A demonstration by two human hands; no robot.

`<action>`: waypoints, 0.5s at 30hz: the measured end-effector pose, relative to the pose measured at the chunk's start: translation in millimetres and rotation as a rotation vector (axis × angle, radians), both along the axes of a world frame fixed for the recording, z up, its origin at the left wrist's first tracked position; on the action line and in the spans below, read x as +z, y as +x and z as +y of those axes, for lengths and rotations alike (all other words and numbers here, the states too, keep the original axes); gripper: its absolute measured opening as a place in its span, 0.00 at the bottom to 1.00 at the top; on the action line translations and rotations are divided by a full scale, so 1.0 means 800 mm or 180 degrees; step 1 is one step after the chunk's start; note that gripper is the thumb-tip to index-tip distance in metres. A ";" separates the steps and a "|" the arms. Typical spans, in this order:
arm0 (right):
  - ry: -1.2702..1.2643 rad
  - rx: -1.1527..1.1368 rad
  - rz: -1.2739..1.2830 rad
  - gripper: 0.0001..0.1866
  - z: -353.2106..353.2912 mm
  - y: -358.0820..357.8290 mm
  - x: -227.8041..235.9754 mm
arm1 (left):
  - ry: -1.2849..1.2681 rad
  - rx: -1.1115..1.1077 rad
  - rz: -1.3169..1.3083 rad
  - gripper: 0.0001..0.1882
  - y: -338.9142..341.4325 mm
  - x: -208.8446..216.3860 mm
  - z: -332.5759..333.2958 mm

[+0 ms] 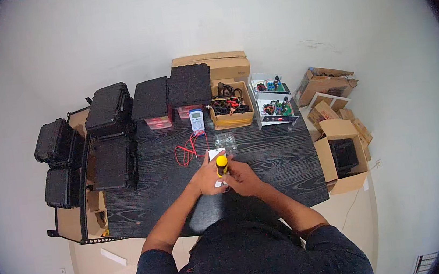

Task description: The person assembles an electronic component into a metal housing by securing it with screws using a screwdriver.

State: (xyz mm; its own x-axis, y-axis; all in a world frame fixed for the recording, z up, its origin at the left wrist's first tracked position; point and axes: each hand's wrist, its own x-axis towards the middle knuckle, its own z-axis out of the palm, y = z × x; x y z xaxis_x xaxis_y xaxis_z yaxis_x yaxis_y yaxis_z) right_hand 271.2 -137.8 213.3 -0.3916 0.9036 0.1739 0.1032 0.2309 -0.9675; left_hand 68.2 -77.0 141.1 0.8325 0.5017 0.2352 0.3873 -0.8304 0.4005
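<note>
Head view | left hand [205, 181]: clamped on white piece [215, 152] above worktop [275, 155], apparently bracing it | right hand [244, 178]: alongside, closed around yellow-and-black screwdriver-like tool [222, 163], near-upright over piece, perhaps for straight pressure | beyond: clear plastic packaging [225, 141]; red-leaded multimeter [197, 121], face-up, presumably for reading | rear: open carton [233, 121] corralling cables [228, 103]
</note>
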 end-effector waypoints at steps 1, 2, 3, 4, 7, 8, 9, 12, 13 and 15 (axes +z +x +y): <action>0.0154 0.0183 -0.0108 0.19 0.003 0.003 0.001 | 0.0184 -0.0033 0.0097 0.39 -0.001 0.002 0.000; 0.0160 0.0182 -0.0111 0.19 0.003 0.003 -0.001 | 0.0190 -0.0034 0.0095 0.39 0.000 0.004 -0.001; 0.0034 0.0147 -0.0016 0.18 0.002 0.003 -0.004 | 0.0179 -0.0013 0.0056 0.40 0.002 0.006 -0.002; -0.0093 0.0119 0.0080 0.18 0.000 0.001 -0.002 | 0.0167 0.0013 0.0018 0.40 0.002 0.005 -0.002; 0.0111 -0.0164 -0.0153 0.17 -0.004 -0.002 0.004 | 0.0184 0.0105 0.0239 0.40 0.001 0.005 -0.001; 0.0117 -0.0165 -0.0151 0.17 -0.005 -0.003 0.002 | 0.0190 0.0105 0.0241 0.40 0.001 0.006 -0.001; -0.0064 -0.0070 -0.0014 0.17 -0.006 -0.003 -0.001 | 0.0109 0.0102 0.0096 0.41 0.002 0.007 -0.002; -0.0232 0.0195 0.0053 0.17 -0.002 0.005 -0.012 | 0.0104 0.0023 0.0032 0.42 0.004 0.010 0.000; -0.0227 0.0404 -0.0014 0.17 -0.001 0.004 -0.007 | 0.0173 -0.0014 0.0120 0.42 0.001 0.008 0.000; -0.0309 0.0236 -0.0027 0.17 -0.007 -0.003 0.003 | 0.0218 0.0038 0.0034 0.41 0.002 0.004 -0.001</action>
